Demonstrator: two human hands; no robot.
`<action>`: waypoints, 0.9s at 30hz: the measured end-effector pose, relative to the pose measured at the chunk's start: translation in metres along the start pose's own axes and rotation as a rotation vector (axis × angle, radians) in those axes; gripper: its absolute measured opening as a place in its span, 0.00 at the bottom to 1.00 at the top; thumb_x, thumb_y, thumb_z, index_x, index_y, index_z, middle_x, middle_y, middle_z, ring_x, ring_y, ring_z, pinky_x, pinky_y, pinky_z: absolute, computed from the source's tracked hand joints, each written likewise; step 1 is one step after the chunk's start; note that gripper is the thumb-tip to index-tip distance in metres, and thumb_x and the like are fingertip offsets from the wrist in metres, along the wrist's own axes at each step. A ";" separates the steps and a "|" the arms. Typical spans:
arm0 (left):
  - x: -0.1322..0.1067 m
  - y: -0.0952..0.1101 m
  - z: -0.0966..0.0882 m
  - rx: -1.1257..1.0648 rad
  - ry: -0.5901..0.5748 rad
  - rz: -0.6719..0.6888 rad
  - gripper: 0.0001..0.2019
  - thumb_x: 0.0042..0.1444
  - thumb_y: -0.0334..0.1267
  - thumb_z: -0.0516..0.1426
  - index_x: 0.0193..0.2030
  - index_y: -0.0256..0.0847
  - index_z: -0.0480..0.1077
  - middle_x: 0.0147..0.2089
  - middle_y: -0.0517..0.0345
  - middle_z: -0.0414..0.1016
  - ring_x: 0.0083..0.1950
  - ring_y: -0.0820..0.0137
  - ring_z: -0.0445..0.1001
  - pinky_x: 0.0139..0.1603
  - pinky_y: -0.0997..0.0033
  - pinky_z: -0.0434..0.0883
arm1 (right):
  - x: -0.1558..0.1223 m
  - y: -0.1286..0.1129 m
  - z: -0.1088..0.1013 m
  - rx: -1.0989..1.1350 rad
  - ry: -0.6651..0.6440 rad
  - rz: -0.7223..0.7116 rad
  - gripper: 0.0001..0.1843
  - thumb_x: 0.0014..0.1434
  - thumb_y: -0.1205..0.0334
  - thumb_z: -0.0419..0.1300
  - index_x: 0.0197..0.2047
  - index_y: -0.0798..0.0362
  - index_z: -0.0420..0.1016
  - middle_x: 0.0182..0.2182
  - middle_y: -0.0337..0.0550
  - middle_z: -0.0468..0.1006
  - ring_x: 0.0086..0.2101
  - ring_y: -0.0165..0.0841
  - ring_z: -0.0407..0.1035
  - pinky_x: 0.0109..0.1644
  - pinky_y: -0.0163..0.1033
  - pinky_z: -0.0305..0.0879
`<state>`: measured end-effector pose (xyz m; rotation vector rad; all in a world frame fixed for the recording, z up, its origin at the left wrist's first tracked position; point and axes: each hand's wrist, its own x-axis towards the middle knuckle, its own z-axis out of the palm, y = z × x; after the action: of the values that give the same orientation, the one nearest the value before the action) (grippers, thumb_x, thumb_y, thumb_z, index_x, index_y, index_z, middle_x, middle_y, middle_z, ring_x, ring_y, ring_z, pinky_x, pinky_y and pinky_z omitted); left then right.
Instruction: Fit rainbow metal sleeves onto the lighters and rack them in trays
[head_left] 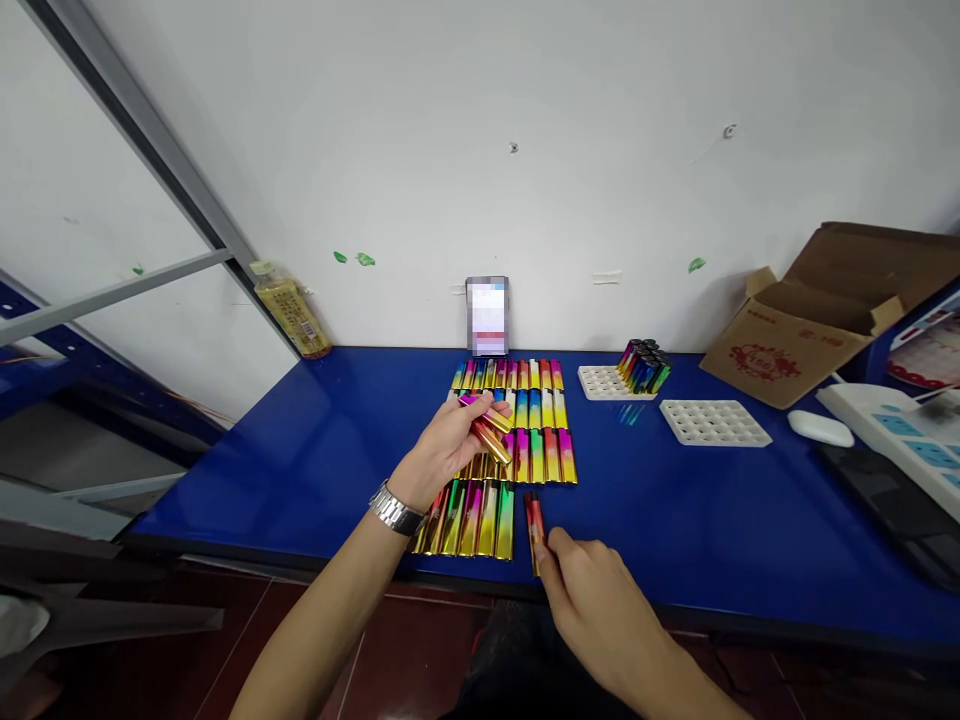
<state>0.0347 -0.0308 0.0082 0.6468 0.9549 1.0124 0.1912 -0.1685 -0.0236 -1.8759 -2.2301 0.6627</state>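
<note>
Several shiny two-tone lighters point(537, 456) lie side by side in rows on the blue table. Over the middle rows, my left hand point(448, 436), with a metal watch on its wrist, is closed around a few lighters point(491, 440), magenta-gold and red-gold; their exact number is partly hidden. My right hand point(592, 590) pinches a red and gold lighter point(535, 525) at the right end of the front row, near the table's front edge. Part of the rows is covered by my left hand and forearm.
A phone point(487, 316) leans on the wall behind the rows. To the right are a white holed tray point(598, 382) with upright lighters point(643, 367), a second holed tray point(715, 423), an open cardboard box point(787, 335), a white case point(820, 428) and a power strip point(900, 430). A bottle point(291, 310) stands back left.
</note>
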 end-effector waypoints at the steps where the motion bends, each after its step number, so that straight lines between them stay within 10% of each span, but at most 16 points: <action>1: -0.001 0.000 0.002 0.014 -0.005 -0.002 0.05 0.60 0.31 0.56 0.34 0.30 0.70 0.34 0.47 0.76 0.27 0.73 0.73 0.26 0.72 0.74 | 0.001 -0.003 0.000 -0.068 -0.022 0.008 0.18 0.67 0.63 0.41 0.32 0.54 0.68 0.24 0.48 0.77 0.23 0.38 0.72 0.23 0.37 0.42; 19: -0.006 0.000 0.011 0.113 -0.007 -0.032 0.09 0.61 0.35 0.55 0.32 0.31 0.70 0.30 0.50 0.75 0.27 0.74 0.73 0.29 0.73 0.74 | 0.012 -0.015 -0.006 -0.333 -0.092 -0.067 0.15 0.67 0.64 0.43 0.43 0.52 0.71 0.27 0.50 0.80 0.28 0.46 0.77 0.23 0.35 0.54; 27: -0.011 -0.007 0.012 0.154 -0.167 -0.079 0.11 0.59 0.40 0.57 0.33 0.33 0.69 0.33 0.48 0.77 0.31 0.72 0.75 0.34 0.71 0.75 | 0.019 0.002 -0.022 -0.060 0.163 -0.022 0.22 0.69 0.57 0.38 0.31 0.53 0.67 0.24 0.44 0.77 0.23 0.35 0.72 0.24 0.34 0.48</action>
<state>0.0457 -0.0438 0.0115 0.8035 0.9098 0.8073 0.1975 -0.1450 -0.0074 -1.8567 -2.1866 0.4269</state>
